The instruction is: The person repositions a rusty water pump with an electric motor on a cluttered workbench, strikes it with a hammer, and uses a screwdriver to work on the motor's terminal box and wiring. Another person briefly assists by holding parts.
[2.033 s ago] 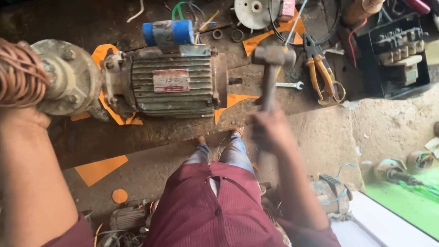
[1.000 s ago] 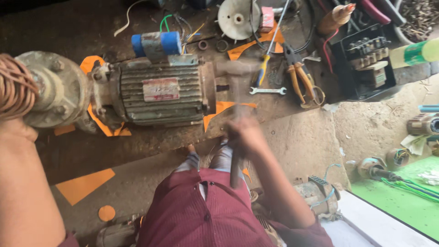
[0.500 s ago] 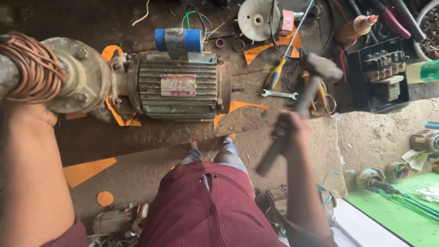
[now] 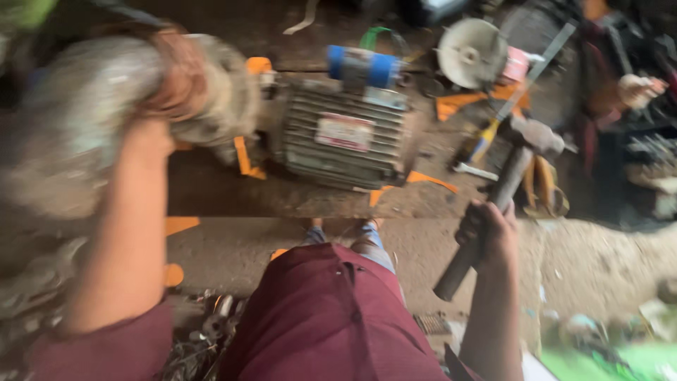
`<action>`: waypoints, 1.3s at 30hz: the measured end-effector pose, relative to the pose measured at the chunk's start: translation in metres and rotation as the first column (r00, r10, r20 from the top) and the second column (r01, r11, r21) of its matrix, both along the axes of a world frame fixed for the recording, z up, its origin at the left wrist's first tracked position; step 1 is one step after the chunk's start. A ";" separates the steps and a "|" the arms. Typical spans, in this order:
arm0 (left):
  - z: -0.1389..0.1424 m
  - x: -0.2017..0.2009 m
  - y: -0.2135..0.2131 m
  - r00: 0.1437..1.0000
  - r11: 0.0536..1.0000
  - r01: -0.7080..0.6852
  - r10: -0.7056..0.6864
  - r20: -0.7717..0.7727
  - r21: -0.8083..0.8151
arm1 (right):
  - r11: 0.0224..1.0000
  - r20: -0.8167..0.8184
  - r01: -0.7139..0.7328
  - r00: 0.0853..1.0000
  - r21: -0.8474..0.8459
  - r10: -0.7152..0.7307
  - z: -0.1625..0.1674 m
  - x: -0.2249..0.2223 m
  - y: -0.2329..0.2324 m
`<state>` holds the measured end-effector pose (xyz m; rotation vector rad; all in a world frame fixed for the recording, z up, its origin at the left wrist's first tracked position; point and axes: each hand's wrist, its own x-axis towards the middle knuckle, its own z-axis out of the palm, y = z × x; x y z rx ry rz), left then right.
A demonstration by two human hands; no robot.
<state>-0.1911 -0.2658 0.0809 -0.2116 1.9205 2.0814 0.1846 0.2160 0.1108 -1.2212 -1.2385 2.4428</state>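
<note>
A grey finned electric motor with a blue cylinder on top lies on a dark workbench. A round pump housing with copper wire coils is joined to its left end. My left hand rests against that housing; the frame is blurred there. My right hand grips the handle of a hammer, whose metal head is raised to the right of the motor, apart from it.
Orange scraps lie on the bench and floor. Behind the motor are a white round fan cover, a screwdriver, a wrench and pliers. Another person's hand shows at the far right.
The hammer struck the motor's right end a second ago and has swung back up to the right. The view has shifted left and blurred.
</note>
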 end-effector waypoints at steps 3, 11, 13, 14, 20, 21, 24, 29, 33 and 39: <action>-0.012 -0.003 -0.006 0.998 0.997 0.028 -0.032 0.048 0.078 | 0.992 0.048 -0.089 0.995 0.093 0.085 -0.012 -0.011 -0.017; -0.007 0.014 -0.027 0.982 0.967 0.002 0.047 -0.185 0.256 | 0.230 0.591 -0.576 0.806 0.784 0.005 -0.029 -0.017 -0.035; -0.011 0.015 -0.026 0.976 0.965 -0.015 0.071 -0.204 0.262 | -0.175 0.635 -0.641 0.767 0.747 -0.097 -0.031 -0.017 -0.031; -0.015 0.015 -0.025 0.975 0.963 -0.019 0.077 -0.208 0.268 | -0.151 0.659 -0.667 0.744 0.729 -0.108 -0.034 -0.017 -0.029; -0.051 0.019 -0.017 0.967 0.968 -0.065 0.121 -0.225 0.241 | -0.204 0.657 -0.661 0.748 0.722 -0.093 -0.057 -0.019 -0.021; -0.059 0.023 -0.016 0.968 0.975 -0.082 0.127 -0.215 0.205 | -0.230 0.664 -0.664 0.742 0.711 -0.090 -0.060 -0.019 -0.020; -0.084 0.043 -0.016 0.976 0.993 -0.103 0.113 -0.185 0.060 | -0.312 0.644 -0.644 0.756 0.698 -0.118 -0.064 -0.019 -0.014; -0.112 0.053 -0.009 0.889 0.866 0.181 -0.347 -0.298 -0.466 | -0.236 0.426 -0.456 0.889 0.858 -0.168 -0.061 -0.015 -0.015; -0.100 0.042 -0.002 0.513 0.732 0.038 -0.598 -0.616 -0.680 | -0.093 0.331 -0.357 0.918 0.929 -0.217 -0.059 -0.010 -0.041; -0.063 0.043 -0.003 0.837 0.912 0.347 -0.407 -0.366 -0.220 | -0.074 0.275 -0.291 0.946 0.954 -0.170 -0.047 -0.002 -0.099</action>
